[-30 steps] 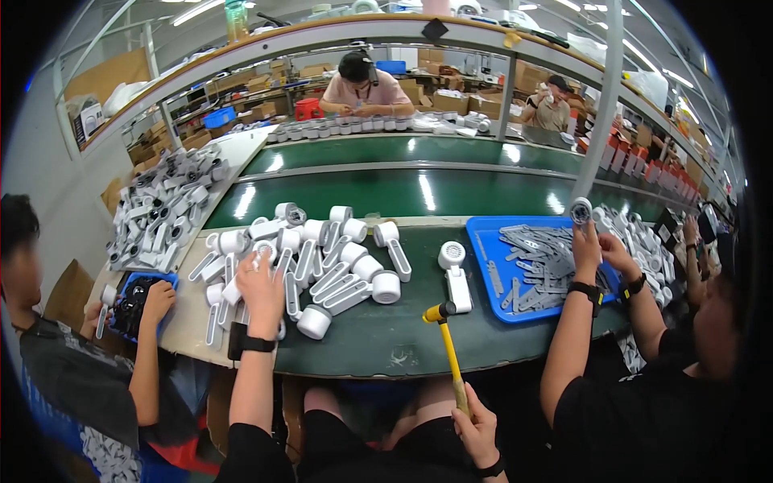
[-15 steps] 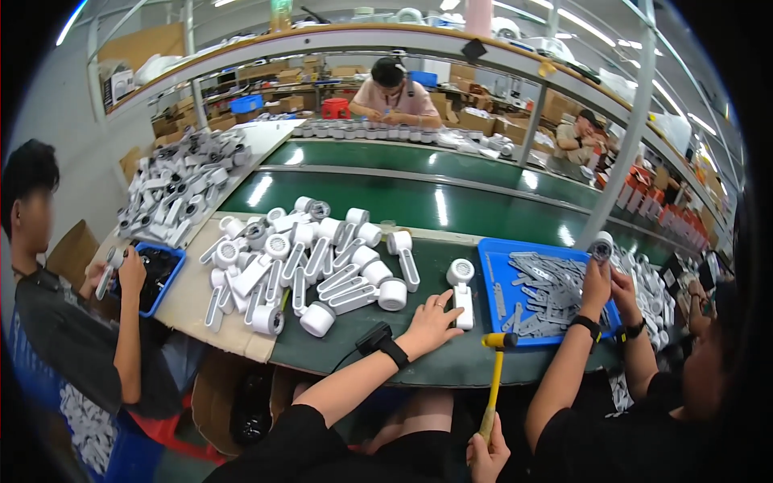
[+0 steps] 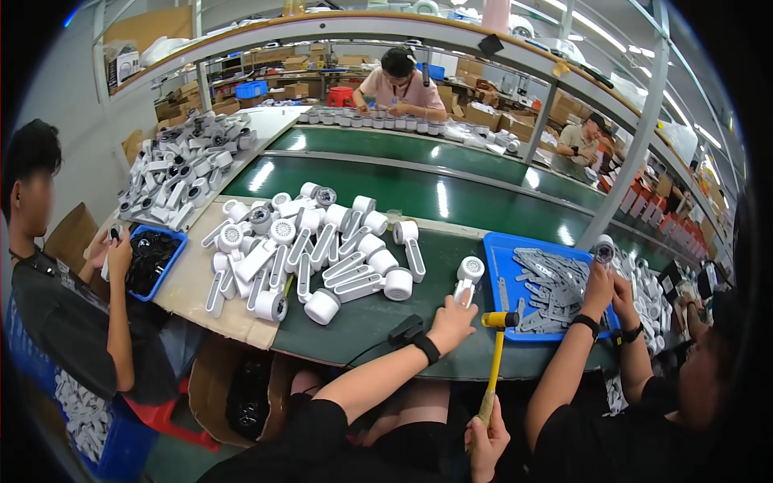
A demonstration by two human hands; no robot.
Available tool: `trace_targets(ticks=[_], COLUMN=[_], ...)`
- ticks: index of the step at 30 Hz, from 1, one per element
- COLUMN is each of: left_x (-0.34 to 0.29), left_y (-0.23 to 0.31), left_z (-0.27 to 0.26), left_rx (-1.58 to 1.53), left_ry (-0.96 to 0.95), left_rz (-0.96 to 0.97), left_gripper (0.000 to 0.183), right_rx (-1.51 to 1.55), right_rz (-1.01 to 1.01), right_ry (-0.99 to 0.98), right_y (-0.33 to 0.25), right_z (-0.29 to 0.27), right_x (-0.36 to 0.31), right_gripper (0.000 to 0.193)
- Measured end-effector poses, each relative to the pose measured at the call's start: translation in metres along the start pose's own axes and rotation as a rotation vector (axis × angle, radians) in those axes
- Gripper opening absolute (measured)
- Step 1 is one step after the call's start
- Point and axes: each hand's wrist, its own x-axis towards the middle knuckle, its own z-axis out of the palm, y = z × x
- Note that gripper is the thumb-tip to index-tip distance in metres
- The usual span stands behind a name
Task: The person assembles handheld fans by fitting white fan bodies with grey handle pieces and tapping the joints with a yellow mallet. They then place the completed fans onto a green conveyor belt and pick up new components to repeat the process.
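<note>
My left hand [image 3: 451, 326] is closed over the handle of a white handheld fan [image 3: 470, 270], which lies on the dark green bench with its round slotted head pointing away from me. The fingers hide most of that handle. Low in front, my right hand [image 3: 487, 441] grips the yellow handle of a mallet [image 3: 497, 354]. The mallet stands upright, its yellow-and-black head just right of my left hand and apart from the fan. To the left lies a heap of similar white fans [image 3: 322, 249], several with grey strips along their handles.
Right of the fan sits a blue tray [image 3: 493, 278] of grey strips [image 3: 547, 290]. A co-worker's hands [image 3: 600, 290] hold a fan over its right side. At left, another person works beside a blue bin [image 3: 179, 256] of black parts. A green conveyor [image 3: 362, 189] runs behind, below a metal frame.
My left hand has gone from lying spread on the fan's handle to closing round it, and the fan is slightly turned. The mallet has stayed nearly in place, a little higher.
</note>
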Motion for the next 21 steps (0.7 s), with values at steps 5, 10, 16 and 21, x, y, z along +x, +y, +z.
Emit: trace_targets(ticks=[5, 10, 16, 21], left_x=[-0.044, -0.124, -0.154, -0.158], left_y=[-0.026, -0.063, -0.081, -0.089], left_z=[-0.029, -0.081, -0.089, -0.085], left_rx=[-0.313, -0.741, -0.529, -0.576], left_ry=[0.117, 0.161, 0.272, 0.299], left_rz=[0.100, -0.283, -0.249, -0.233], left_gripper=[0.034, 0.042, 0.027, 0.026], right_rx=[-0.021, -0.104, -0.572, -0.582], right_rz=[-0.009, 0.033, -0.257, -0.583], right_ry=[0.002, -0.212, -0.378, -0.292], right_y=[-0.012, -0.007, -0.034, -0.051], right_z=[-0.002, 0.002, 0.018, 0.034], right_x=[-0.004, 0.005, 0.014, 0.010], right_gripper=[0.060, 0.061, 0.052, 0.052])
